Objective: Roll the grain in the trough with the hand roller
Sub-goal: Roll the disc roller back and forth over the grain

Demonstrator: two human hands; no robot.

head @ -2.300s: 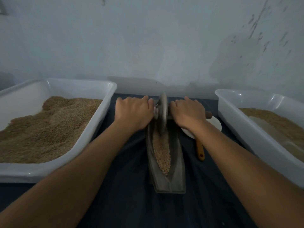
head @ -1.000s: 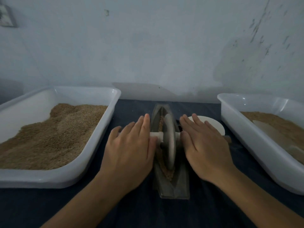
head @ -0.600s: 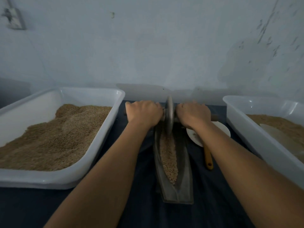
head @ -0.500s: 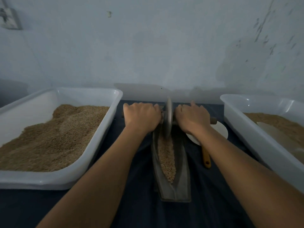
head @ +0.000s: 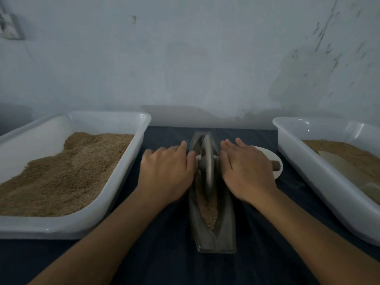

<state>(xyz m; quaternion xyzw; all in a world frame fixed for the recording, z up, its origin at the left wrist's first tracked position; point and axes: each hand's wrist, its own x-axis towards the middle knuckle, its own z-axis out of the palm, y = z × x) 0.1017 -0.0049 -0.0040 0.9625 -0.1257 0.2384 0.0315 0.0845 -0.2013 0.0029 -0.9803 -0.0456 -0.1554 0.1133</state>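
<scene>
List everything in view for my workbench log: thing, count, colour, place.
trough: 1, grey, centre, on the cloth
grain: 1 strip, tan, in the trough's near half
hand roller: 1, grey disc on a pale axle, standing mid-trough
tubs: 2, white, holding tan grain, left and right
plate: 1, white, right of the trough
cloth: 1, dark blue, covering the table
wall: pale blue, behind
left hand: flat on the axle's left end
right hand: flat on its right end
</scene>
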